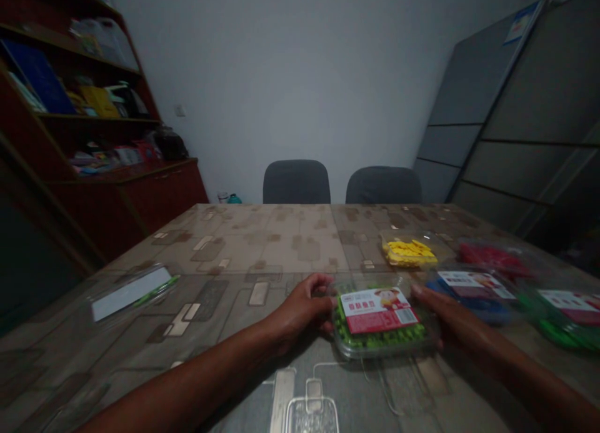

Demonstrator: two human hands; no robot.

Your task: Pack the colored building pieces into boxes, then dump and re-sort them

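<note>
Box: clear box [379, 320] of green pieces, lower centre of frame, on worktop [234, 245], between hands.
Left hand [300, 309]: fingers [323, 289] curled, touching box's left edge.
Right hand [450, 317]: fingers [422, 295] together, touching box's right edge.
Grip: cannot tell.

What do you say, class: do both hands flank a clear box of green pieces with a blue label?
No: the label on the clear box of green pieces is red and white, not blue, as the head view shows. The left hand and right hand do flank it.

Patterned table [225, 252], six clear plastic boxes [410, 248]
</note>
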